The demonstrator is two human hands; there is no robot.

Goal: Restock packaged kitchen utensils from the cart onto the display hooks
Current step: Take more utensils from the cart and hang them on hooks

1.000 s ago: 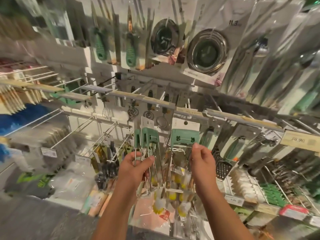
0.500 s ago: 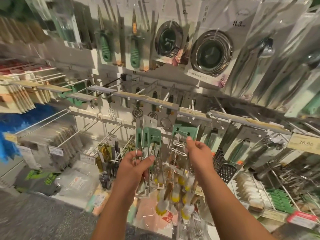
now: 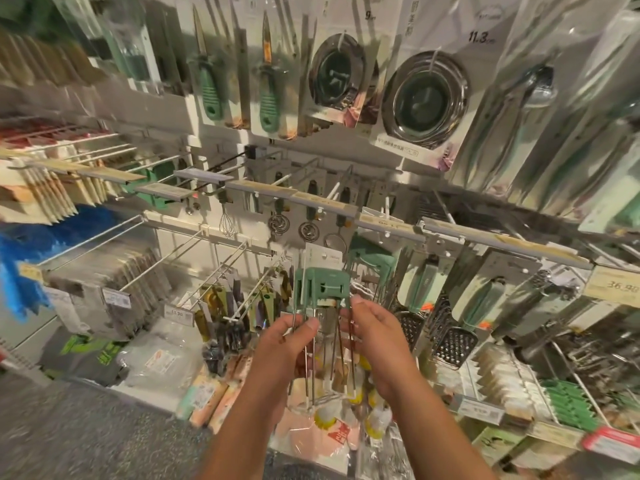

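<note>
Head view: left hand (image 3: pixel 289 344) pinches the wire prongs of a green-handled utensil pack (image 3: pixel 320 289), thumb across the front. Right hand (image 3: pixel 375 336) has fingers loosely curled against the pack's right side, steadying it (firm grip or not, cannot tell). Pack is held upright below the price rail (image 3: pixel 325 200), card tab up, likely to line its hole up with a display hook (image 3: pixel 346 187). Graters (image 3: pixel 453 344) hang just right.

Left shelf goods (image 3: pixel 41 188) motion-blurred; price tag (image 3: pixel 614 287) cut by right edge (digits partly unreadable).
</note>
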